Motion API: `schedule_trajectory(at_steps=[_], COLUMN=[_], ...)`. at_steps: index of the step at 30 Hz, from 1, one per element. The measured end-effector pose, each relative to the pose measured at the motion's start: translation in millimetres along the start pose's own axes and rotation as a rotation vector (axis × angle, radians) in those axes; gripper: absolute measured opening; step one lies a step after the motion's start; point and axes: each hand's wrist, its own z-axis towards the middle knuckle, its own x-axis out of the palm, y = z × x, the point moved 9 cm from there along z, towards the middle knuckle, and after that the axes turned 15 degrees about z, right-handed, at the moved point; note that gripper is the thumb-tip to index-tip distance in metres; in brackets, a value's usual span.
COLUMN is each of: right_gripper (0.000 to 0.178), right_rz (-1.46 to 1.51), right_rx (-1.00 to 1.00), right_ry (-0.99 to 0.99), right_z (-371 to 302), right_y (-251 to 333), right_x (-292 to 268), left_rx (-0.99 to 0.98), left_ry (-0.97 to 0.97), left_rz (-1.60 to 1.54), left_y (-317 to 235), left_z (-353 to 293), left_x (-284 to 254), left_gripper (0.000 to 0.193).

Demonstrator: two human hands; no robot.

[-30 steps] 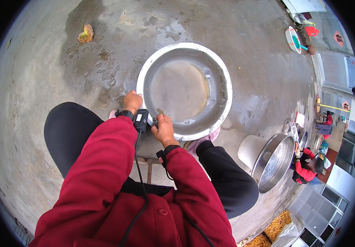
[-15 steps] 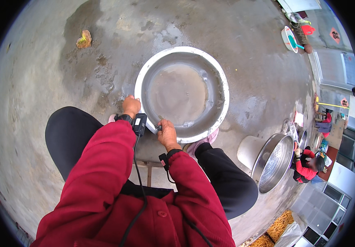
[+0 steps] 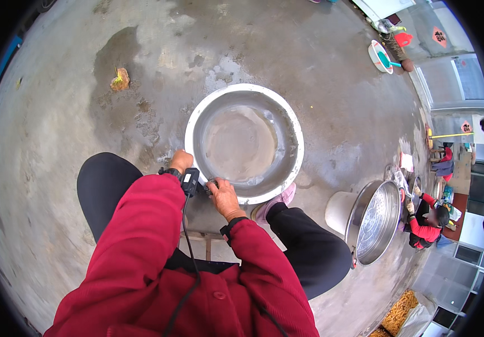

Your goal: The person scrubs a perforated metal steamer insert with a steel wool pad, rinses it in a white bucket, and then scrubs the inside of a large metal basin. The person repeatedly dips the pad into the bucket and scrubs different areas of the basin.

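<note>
Round metal basin [image 3: 297, 135], near-left edge in left hand [image 3: 182, 160], fingers curled; right hand [image 3: 225, 198], fingers closed on dark scourer [image 3: 210, 182], beneath fingertips, at near rim.

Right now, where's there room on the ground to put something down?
Bare, partly damp floor lies between the basin and the white tub; paler floor left of the yellow-brown clump is free. It's crowded by the basin's near edge, with the left hand and right hand, and around the metal pan and white bucket.
</note>
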Motion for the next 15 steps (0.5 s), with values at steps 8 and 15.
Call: schedule_trajectory(at_steps=[8,15], right_gripper=[0.033,0.036], right_rz=[-0.116,0.114], right_rx=[0.284,0.38], right_ry=[0.093,-0.165], right_z=[-10.3,-11.6], right_y=[-42.5,-28.5], right_x=[-13.6,-59.4], left_rx=[0.053,-0.018], left_ry=[0.01,0.056], left_rz=[-0.13,-0.603], left_y=[-46.7,-76.4], left_z=[-22.2,-80.1], left_x=[-107.7,-277.2], left_gripper=[0.032,0.043])
